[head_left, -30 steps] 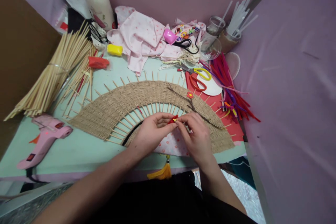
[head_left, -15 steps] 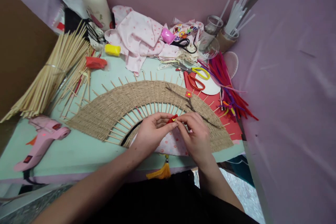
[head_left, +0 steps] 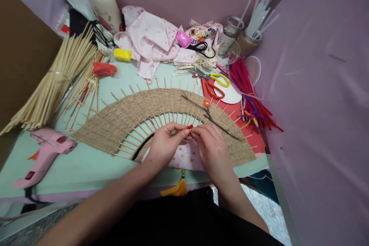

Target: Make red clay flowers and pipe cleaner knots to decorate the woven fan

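My left hand (head_left: 165,143) and my right hand (head_left: 211,148) meet over the lower middle of a woven straw fan (head_left: 121,117) with wooden ribs. Together they pinch a small red piece (head_left: 189,127) between the fingertips; both hands are closed on it. A dark twig (head_left: 215,121) with a little red flower (head_left: 206,103) lies on the fan just right of my hands. An orange tassel (head_left: 177,189) hangs at the table's front edge below my wrists.
A pink glue gun (head_left: 43,155) lies at the front left. A bundle of bamboo sticks (head_left: 54,80) fills the left side. Yellow and orange scissors (head_left: 217,82), coloured pipe cleaners (head_left: 250,92), pink cloth (head_left: 152,42) and a cup of glue sticks (head_left: 252,34) sit behind.
The view has shifted slightly. My fingers have closed more tightly round the small red piece, so less of it shows; the hands stay in the same place.
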A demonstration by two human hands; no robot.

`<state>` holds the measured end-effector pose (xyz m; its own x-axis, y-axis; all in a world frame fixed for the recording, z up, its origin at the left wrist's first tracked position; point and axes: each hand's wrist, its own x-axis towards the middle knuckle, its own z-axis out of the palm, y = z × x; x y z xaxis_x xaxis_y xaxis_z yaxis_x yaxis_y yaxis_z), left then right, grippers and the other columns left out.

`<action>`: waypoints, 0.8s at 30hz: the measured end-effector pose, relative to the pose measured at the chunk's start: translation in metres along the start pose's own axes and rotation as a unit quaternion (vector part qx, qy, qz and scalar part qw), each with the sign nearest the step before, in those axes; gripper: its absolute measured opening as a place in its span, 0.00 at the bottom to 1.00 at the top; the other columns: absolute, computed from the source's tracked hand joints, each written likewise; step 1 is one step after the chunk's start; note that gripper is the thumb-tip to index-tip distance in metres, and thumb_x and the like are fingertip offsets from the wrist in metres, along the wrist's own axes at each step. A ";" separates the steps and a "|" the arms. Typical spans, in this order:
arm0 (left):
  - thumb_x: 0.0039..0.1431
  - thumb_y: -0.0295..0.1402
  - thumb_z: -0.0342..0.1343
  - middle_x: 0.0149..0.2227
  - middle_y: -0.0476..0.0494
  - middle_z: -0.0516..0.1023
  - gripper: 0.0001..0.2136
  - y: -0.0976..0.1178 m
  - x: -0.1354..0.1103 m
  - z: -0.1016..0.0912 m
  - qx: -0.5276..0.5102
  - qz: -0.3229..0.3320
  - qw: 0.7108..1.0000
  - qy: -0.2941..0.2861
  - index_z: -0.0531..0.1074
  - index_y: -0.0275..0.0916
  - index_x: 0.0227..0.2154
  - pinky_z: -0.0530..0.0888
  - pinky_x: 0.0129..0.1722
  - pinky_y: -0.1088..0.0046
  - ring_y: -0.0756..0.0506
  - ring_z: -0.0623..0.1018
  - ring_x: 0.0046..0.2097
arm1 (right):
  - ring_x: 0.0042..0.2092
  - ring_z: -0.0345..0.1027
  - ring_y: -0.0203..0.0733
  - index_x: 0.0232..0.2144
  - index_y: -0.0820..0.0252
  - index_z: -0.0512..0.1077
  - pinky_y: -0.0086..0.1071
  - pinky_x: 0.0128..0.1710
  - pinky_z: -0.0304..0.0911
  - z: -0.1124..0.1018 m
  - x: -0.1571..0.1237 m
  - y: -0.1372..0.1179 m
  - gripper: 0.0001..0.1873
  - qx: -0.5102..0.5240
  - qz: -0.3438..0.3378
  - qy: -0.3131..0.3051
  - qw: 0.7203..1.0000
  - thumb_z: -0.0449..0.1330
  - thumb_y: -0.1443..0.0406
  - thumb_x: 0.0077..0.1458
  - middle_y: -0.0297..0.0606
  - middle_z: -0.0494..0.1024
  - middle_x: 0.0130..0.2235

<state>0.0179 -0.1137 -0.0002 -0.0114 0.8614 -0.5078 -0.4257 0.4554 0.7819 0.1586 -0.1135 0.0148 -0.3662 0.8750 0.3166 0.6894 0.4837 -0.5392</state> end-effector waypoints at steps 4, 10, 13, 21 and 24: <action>0.41 0.35 0.70 0.24 0.46 0.81 0.13 -0.003 0.001 -0.002 -0.012 -0.001 1.000 -0.009 0.75 0.34 0.27 0.78 0.35 0.72 0.50 0.79 0.28 | 0.40 0.67 0.43 0.35 0.58 0.71 0.38 0.41 0.64 0.000 0.001 0.001 0.07 0.027 0.019 0.005 0.999 0.54 0.70 0.63 0.40 0.76 0.35; 0.42 0.35 0.69 0.25 0.46 0.81 0.11 -0.001 0.000 -0.006 0.010 -0.022 0.999 -0.032 0.76 0.34 0.26 0.78 0.36 0.71 0.49 0.80 0.29 | 0.37 0.69 0.42 0.31 0.56 0.72 0.36 0.39 0.64 -0.006 0.004 0.003 0.06 0.061 0.052 -0.018 0.997 0.58 0.70 0.60 0.37 0.77 0.32; 0.45 0.33 0.67 0.25 0.47 0.81 0.08 0.002 -0.001 -0.006 0.036 -0.033 0.998 -0.046 0.77 0.35 0.27 0.78 0.36 0.72 0.50 0.80 0.29 | 0.37 0.69 0.41 0.30 0.57 0.72 0.35 0.38 0.63 -0.009 0.004 0.005 0.05 0.070 0.062 -0.037 0.995 0.59 0.69 0.59 0.36 0.77 0.32; 0.48 0.27 0.64 0.29 0.45 0.82 0.03 0.011 -0.006 -0.004 0.134 -0.014 0.989 -0.061 0.79 0.35 0.29 0.77 0.35 0.74 0.49 0.80 0.32 | 0.36 0.70 0.39 0.29 0.57 0.73 0.33 0.37 0.63 -0.014 0.003 0.008 0.05 0.071 0.076 -0.055 0.993 0.61 0.68 0.58 0.34 0.77 0.31; 0.48 0.28 0.64 0.28 0.45 0.82 0.03 0.013 -0.007 -0.003 0.128 -0.012 0.990 -0.059 0.79 0.36 0.28 0.77 0.36 0.74 0.49 0.80 0.31 | 0.35 0.70 0.40 0.29 0.57 0.73 0.33 0.36 0.63 -0.013 0.002 0.008 0.05 0.069 0.071 -0.050 0.994 0.61 0.68 0.58 0.34 0.77 0.31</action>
<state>0.0097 -0.1144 0.0127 0.1077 0.8634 -0.4930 -0.1812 0.5046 0.8441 0.1712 -0.1080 0.0214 -0.3358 0.9293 0.1540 0.6490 0.3467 -0.6772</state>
